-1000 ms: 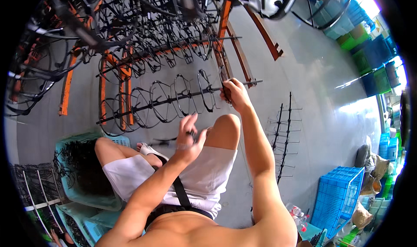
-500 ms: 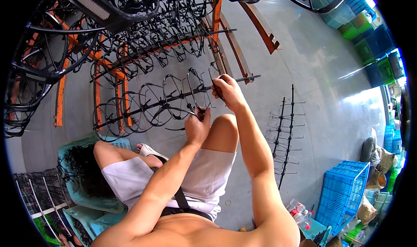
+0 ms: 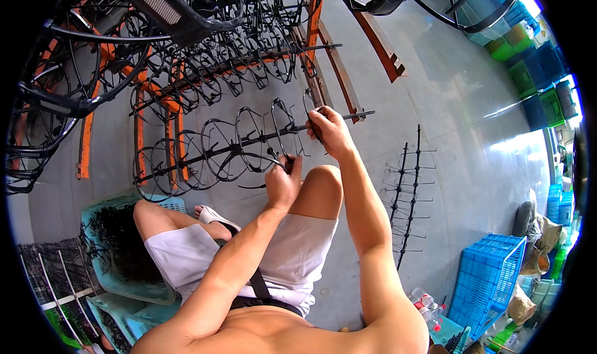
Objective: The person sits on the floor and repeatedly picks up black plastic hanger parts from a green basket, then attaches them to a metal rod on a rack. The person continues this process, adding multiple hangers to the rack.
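So right hand (image 3: 329,132) grips a black hoop (image 3: 305,100) by the rod (image 3: 236,148), probably for steadiness; left hand (image 3: 283,183) pinches a dark piece (image 3: 288,162).

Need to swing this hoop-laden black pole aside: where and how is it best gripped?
Probably grip the black pole at its right end, coming from the right and closing around the shaft: that thin, straight tip juts out past the black hoops, which crowd the rest.
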Motion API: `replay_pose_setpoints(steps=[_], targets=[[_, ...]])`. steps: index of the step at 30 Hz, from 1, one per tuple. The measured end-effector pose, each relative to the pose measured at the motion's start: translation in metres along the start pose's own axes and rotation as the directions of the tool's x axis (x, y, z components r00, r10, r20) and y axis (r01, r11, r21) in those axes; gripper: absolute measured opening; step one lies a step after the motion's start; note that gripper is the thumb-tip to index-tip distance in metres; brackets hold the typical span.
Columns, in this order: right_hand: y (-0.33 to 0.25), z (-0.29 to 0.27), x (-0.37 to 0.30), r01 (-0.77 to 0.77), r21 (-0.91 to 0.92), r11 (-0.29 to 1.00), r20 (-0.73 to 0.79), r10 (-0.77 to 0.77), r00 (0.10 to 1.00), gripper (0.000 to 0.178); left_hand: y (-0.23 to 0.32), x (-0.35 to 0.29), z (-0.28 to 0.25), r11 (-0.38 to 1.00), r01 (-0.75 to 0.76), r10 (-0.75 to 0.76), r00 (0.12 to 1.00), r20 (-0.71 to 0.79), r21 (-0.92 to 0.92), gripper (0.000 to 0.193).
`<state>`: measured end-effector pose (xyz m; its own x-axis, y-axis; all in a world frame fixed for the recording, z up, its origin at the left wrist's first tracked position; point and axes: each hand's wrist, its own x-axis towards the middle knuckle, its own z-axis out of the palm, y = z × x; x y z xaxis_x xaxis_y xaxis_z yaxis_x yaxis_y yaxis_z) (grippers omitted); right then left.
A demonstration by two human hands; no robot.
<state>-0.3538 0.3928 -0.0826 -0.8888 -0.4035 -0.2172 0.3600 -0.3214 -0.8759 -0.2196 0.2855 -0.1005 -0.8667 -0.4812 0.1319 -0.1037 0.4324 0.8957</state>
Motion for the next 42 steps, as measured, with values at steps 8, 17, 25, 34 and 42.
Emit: replay_pose_setpoints(steps=[8, 17, 25, 34, 42], targets=[[0.001, 0.000, -0.005, 0.063, -0.058, 0.996, 0.005, -0.063, 0.998, 0.017, 0.017, 0.001, -0.006, 0.990, 0.128, -0.123, 0.990, 0.072, -0.061, 0.023], [-0.033, -0.006, -0.019, -0.243, -0.151, 0.958, -0.050, 0.239, 0.970, 0.018, 0.007, 0.008, -0.001, 0.999, 0.053, -0.053, 0.998, 0.030, 0.001, 0.028], [-0.030, 0.000, -0.023, -0.296, -0.082, 0.952, -0.048, 0.293, 0.955, 0.020, 0.002, 0.012, 0.000, 1.000, 0.018, -0.018, 1.000, 0.013, -0.004, 0.029], [-0.037, 0.008, -0.023, -0.261, -0.102, 0.960, -0.098, 0.252, 0.963, 0.022, 0.000, 0.008, 0.000, 1.000, 0.017, -0.017, 1.000, 0.003, -0.007, 0.029], [-0.034, 0.012, -0.027, -0.281, -0.109, 0.953, -0.128, 0.267, 0.955, 0.019, 0.000, 0.014, -0.002, 0.999, 0.031, -0.031, 1.000, 0.006, -0.019, 0.030]])
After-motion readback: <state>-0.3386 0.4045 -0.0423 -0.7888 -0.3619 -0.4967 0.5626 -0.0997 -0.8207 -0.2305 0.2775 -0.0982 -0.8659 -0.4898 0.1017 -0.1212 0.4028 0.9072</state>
